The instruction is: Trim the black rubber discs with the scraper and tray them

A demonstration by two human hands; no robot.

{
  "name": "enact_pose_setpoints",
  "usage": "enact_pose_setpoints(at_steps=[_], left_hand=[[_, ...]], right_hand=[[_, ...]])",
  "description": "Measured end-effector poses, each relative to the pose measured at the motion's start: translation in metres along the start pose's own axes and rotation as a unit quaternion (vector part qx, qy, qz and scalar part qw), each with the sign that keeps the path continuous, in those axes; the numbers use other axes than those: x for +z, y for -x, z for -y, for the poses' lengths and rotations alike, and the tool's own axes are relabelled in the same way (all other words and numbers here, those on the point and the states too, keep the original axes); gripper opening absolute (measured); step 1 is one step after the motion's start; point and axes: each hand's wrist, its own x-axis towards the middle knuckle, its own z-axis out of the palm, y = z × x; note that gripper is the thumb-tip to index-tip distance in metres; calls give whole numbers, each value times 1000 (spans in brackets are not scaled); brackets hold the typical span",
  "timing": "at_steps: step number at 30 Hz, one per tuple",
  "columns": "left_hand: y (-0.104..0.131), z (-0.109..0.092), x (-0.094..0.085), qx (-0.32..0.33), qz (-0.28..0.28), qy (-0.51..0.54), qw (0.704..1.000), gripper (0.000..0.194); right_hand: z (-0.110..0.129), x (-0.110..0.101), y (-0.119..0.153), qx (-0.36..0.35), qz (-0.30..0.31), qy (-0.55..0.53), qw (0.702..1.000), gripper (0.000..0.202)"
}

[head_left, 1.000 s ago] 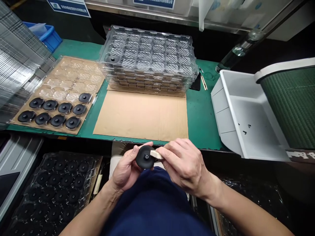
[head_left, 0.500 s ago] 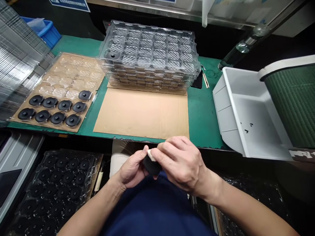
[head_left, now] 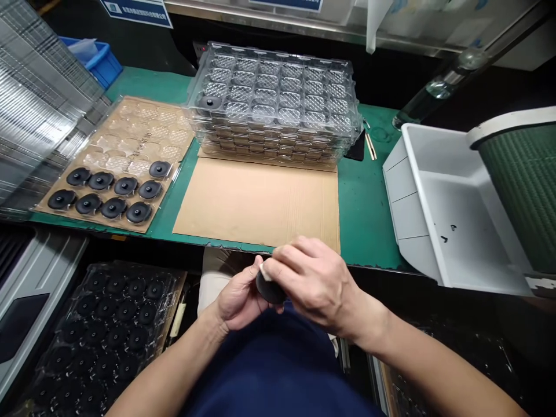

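Over my lap, just in front of the bench edge, my left hand is closed round a black rounded part, thumb on top. My right hand pinches a small whitish piece against the upper edge of that part. The piece looks soft, but most of it is hidden under my right fingers, so I cannot tell its kind. Similar black parts sit in two rows, plus one more, in a clear blister tray on the left of the bench.
A stack of clear blister trays stands on cardboard at mid-bench, one black part in its top tray. To the right is a grey bin with small black scraps. Below left lies a filled tray; a blue crate stands behind.
The view has shifted slightly, so the bench sits a little further right and lower. Both hands keep their hold; the right hand has turned slightly over the black part.
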Motion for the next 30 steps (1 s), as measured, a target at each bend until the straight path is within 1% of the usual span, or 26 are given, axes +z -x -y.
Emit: enact_pose_setpoints(at_steps=[1,2,3,4,6,7,8,10,12,14,15,16,17,18,19,20,22,23,24,26,28,30], left_hand=[[0,0,0,-3,7,15,1000,38],[0,-1,1,11,7,34,999,35],[2,-3,1,41,0,50,998,32],[4,-6,1,79,-10,59,995,32],[8,-12,-1,148,-28,54,987,45],[10,-14,-3,167,-33,41,985,52],[12,-15,-6,176,-39,27,983,56],[13,-15,-10,162,-45,13,986,54],[11,-11,-11,114,-33,15,993,43],[9,-5,-11,48,-6,30,998,34],[8,-3,-10,27,4,42,999,30],[7,-1,-9,18,11,53,998,26],[6,-1,-8,21,12,66,998,22],[6,-2,-7,37,8,77,996,19],[7,-3,-6,65,0,82,995,20],[8,-6,-6,97,-7,79,992,28],[11,-12,-5,162,-28,46,985,53],[13,-15,-5,190,-41,19,981,61],[15,-17,-4,213,-53,-7,976,65],[19,-20,-2,247,-72,-38,966,63],[22,-21,0,269,-82,-44,959,58],[23,-21,2,277,-88,-42,956,55]], right_hand=[[-1,-1,-4,-30,-1,2,1000,23],[0,-2,-8,-37,-9,10,999,23],[1,-2,-9,-21,-21,20,999,23],[3,-1,-9,13,-32,25,999,23],[8,1,-6,90,-29,13,995,26],[10,2,-3,117,-18,3,993,28],[11,3,-1,132,-4,-6,991,28],[11,4,1,137,14,-2,990,25],[8,3,-2,102,20,12,994,21],[5,1,-10,24,33,9,999,19],[4,0,-14,-21,37,4,999,19],[3,-1,-17,-57,37,2,998,20],[3,-1,-19,-72,32,4,997,21],[4,-1,-21,-65,21,13,998,21],[6,0,-21,-33,7,25,999,21],[8,1,-20,15,-4,32,999,21],[13,3,-15,116,-9,18,993,24],[16,5,-12,149,-4,-1,989,25],[18,6,-9,164,4,-23,986,25],[21,9,-4,163,15,-55,985,23],[21,11,-2,164,-1,-53,985,24],[21,13,0,179,-21,-45,983,25]])
